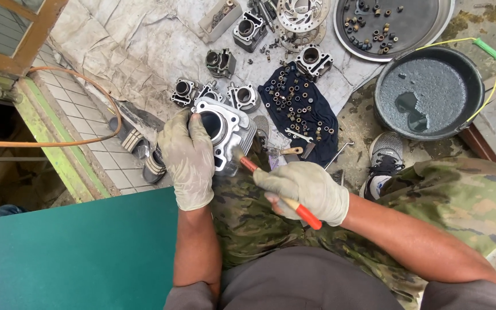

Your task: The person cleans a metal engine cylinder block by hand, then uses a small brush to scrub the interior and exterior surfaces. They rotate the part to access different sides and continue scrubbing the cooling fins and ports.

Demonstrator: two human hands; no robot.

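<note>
Grey metal cylinder block rests on the person's lap, above the camouflage trousers. Left hand, gloved, grips its left side w/ fingers curled around the edge. Right hand is closed on a red-handled brush; brush tip touches the block's lower edge.

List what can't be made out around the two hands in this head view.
- Brush tip: hidden where it meets the engine cylinder.
- Cylinder's left side: covered by the left hand.
- Brush handle's middle: wrapped by the right hand.
- Small parts on the dark cloth: too small to identify.
- Round tray: cut off by the top edge.
</note>
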